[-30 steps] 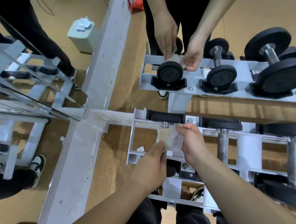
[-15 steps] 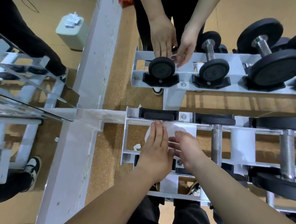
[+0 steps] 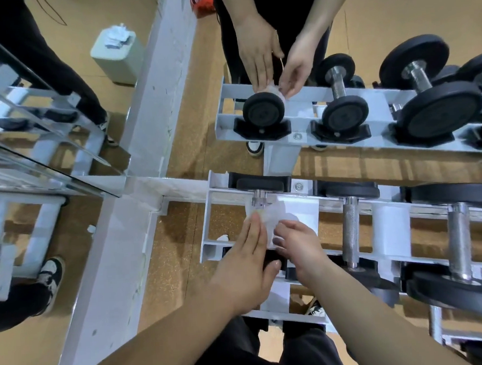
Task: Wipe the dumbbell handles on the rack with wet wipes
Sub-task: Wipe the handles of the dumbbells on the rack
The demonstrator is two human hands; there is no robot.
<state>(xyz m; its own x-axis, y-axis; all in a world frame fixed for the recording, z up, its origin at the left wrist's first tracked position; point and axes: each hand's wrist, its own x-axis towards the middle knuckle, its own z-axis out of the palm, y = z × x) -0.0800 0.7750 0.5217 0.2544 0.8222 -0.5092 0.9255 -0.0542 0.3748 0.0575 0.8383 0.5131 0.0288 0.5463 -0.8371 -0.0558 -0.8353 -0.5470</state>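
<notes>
- I judge the task to be at an early stage. The wet wipe (image 3: 267, 218) is draped over the leftmost dumbbell handle (image 3: 259, 198) on the rack (image 3: 208, 226), at centre frame.
- The neighbouring handle (image 3: 351, 226) to the right has no wipe on it, and I cannot tell whether it is already clean.
- My left hand (image 3: 245, 266) lies with straight fingers pressing the wipe from the left.
- My right hand (image 3: 300, 246), just right of the wipe, pinches its edge with curled fingers.
</notes>
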